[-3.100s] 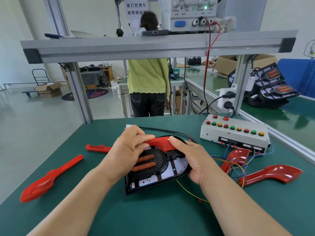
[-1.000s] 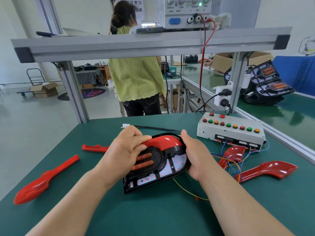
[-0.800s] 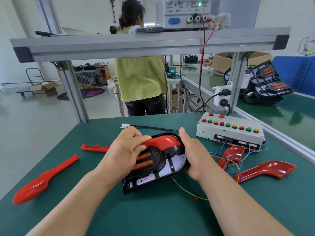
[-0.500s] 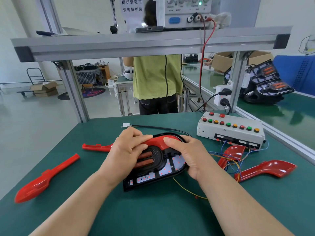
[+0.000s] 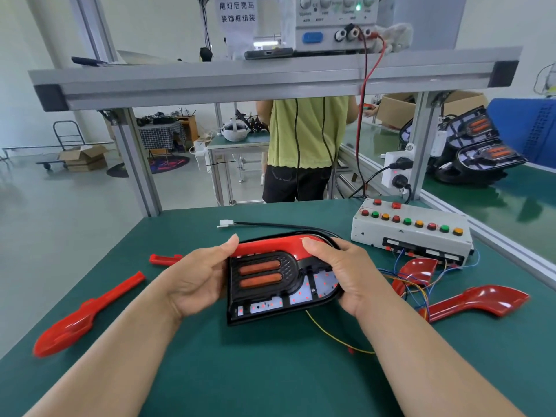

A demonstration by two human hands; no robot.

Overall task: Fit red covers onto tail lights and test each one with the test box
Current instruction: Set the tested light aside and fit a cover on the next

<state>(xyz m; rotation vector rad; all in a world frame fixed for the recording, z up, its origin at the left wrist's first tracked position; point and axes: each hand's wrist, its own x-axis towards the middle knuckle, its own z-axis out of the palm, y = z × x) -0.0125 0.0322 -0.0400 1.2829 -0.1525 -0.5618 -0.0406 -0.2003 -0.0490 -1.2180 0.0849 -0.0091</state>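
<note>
Tail light (image 5: pixel 279 284) is sitting at the middle of the counter (image 5: pixel 270 371), held between both hands, with a red cover (image 5: pixel 270 245) lying along its far edge at twelve o'clock. It is looking like a stiff, light plastic shell. The cover is glossy and probably slippery, and any clips under it may well be brittle. The black outer rim is therefore seeming the safest place to take hold, not the red strip or the dotted white face.

At eight o'clock from the light a loose red cover (image 5: pixel 87 311) is lying, with a short red piece (image 5: pixel 164 259) at ten o'clock. The left hand (image 5: pixel 195 281) is gripping the light's left edge, thumb pressing on the cover's left end, fingers going out of sight behind the housing. The right hand (image 5: pixel 340 272) is holding the right end, thumb on the cover's bulge, fingers wrapped round the rim.

A black cable (image 5: pixel 285 226) with a white connector (image 5: pixel 224 223) is trailing at twelve o'clock, plugged into nothing. A yellow wire (image 5: pixel 331 335) is running out at five o'clock. The test box (image 5: pixel 412 233) is sitting at two o'clock, with coloured wires (image 5: pixel 412 284) spilling over two more red covers (image 5: pixel 478 299) at three o'clock. Those leads are likely to snag if the light is turned.
</note>
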